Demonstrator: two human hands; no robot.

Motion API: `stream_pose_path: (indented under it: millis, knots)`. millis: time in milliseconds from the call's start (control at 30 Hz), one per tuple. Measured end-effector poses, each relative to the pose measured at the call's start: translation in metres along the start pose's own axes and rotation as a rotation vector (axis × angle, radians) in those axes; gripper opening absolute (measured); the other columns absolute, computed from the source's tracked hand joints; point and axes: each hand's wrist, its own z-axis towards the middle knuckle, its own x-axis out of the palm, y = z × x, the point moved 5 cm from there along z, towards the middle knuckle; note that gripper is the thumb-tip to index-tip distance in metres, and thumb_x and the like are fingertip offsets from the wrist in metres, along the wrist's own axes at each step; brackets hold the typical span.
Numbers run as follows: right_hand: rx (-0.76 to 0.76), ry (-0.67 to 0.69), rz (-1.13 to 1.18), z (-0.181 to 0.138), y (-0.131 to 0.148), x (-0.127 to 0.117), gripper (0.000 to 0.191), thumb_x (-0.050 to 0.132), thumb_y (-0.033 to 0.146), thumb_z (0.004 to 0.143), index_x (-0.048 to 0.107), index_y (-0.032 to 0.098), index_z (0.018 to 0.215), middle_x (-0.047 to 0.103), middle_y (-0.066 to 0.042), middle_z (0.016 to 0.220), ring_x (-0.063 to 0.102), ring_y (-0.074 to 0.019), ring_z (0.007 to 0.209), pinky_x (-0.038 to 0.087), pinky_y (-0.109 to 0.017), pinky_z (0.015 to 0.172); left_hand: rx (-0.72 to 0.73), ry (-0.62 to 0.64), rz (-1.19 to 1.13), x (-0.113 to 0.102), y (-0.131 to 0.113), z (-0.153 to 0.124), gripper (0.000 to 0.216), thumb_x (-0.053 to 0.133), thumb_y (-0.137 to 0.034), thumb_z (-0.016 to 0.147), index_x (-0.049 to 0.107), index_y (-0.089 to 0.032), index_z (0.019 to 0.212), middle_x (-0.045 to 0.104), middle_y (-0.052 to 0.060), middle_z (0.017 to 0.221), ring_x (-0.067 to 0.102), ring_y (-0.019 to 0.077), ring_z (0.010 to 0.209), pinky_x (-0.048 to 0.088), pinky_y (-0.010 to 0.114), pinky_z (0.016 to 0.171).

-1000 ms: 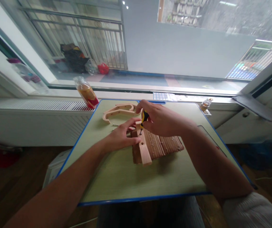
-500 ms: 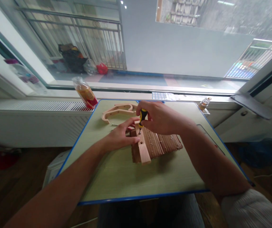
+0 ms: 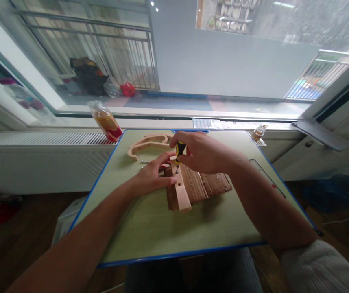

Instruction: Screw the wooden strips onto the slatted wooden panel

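A yellow and black screwdriver [image 3: 179, 150] stands nearly upright in my right hand [image 3: 197, 150], whose fingers are wrapped round its handle. Its tip meets a screw [image 3: 177, 171] in a pale wooden bar [image 3: 182, 197]. The bar lies across a brown piece of corrugated cardboard [image 3: 200, 185] dotted with small bits. My left hand [image 3: 154, 175] grips the wooden bar from the left, thumb on its top near an open hole; the other fingertips are partly hidden behind it. Curved wooden pieces [image 3: 148, 144] with holes rest at the table's back left, and a loose screw [image 3: 145, 162] lies behind my left hand.
The small table [image 3: 144, 240] has a blue edge and stands against a windowsill. A dark flat phone-like object [image 3: 267, 177] lies at its right side. Beyond the back left corner is a drink bottle [image 3: 105, 122]; a small bottle [image 3: 259, 132] stands past the back right corner.
The view has shifted slightly. My right hand still turns or holds the screwdriver at the same screw, and my left hand keeps its grip on the bar.
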Motion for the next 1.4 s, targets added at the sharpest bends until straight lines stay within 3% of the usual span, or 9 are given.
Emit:
stream_pose_path:
  millis: [300, 533, 767, 1033, 1400]
  knots:
    - [-0.002, 0.057, 0.000, -0.003, 0.004, -0.007, 0.047, 0.053, 0.016, 0.096, 0.064, 0.014, 0.142, 0.080, -0.015, 0.125, 0.069, -0.0220, 0.099, 0.047, -0.033, 0.087, -0.019, -0.007, 0.029, -0.002, 0.002, 0.001, 0.083, 0.086, -0.048, 0.084, 0.052, -0.028, 0.157, 0.067, 0.012, 0.153, 0.069, 0.0354, 0.134, 0.057, 0.054, 0.116]
    - [-0.011, -0.004, -0.037, -0.002, 0.005, -0.006, 0.034, 0.053, 0.017, 0.096, 0.066, 0.016, 0.127, 0.080, -0.015, 0.112, 0.066, -0.0236, 0.089, 0.041, -0.035, 0.075, 0.003, 0.003, 0.068, -0.002, 0.001, 0.002, 0.078, 0.085, -0.051, 0.087, 0.053, -0.028, 0.154, 0.070, 0.010, 0.143, 0.068, 0.0349, 0.134, 0.054, 0.054, 0.119]
    - [0.033, 0.022, -0.089, -0.003, 0.008, -0.006, 0.020, 0.053, 0.024, 0.099, 0.064, 0.015, 0.113, 0.079, -0.018, 0.111, 0.061, -0.0224, 0.084, 0.035, -0.035, 0.068, 0.000, -0.005, 0.088, -0.001, -0.002, 0.004, 0.077, 0.084, -0.053, 0.087, 0.054, -0.026, 0.153, 0.070, 0.010, 0.143, 0.068, 0.0365, 0.134, 0.053, 0.057, 0.121]
    - [0.125, -0.068, -0.216, 0.001, 0.001, -0.001, 0.025, 0.054, 0.035, 0.101, 0.067, 0.016, 0.110, 0.078, -0.016, 0.099, 0.055, -0.0190, 0.071, 0.025, -0.036, 0.061, -0.010, -0.002, 0.038, 0.000, 0.004, 0.003, 0.067, 0.085, -0.050, 0.086, 0.058, -0.027, 0.143, 0.071, 0.010, 0.138, 0.069, 0.0371, 0.134, 0.057, 0.057, 0.118]
    - [0.131, -0.048, -0.082, -0.011, -0.005, -0.004, 0.013, 0.061, 0.032, 0.099, 0.061, 0.019, 0.099, 0.071, -0.009, 0.088, 0.045, -0.0162, 0.068, 0.030, -0.034, 0.062, 0.005, 0.074, -0.172, 0.015, 0.004, 0.005, 0.072, 0.086, -0.042, 0.087, 0.054, -0.030, 0.150, 0.072, 0.010, 0.145, 0.070, 0.0335, 0.136, 0.057, 0.049, 0.119]
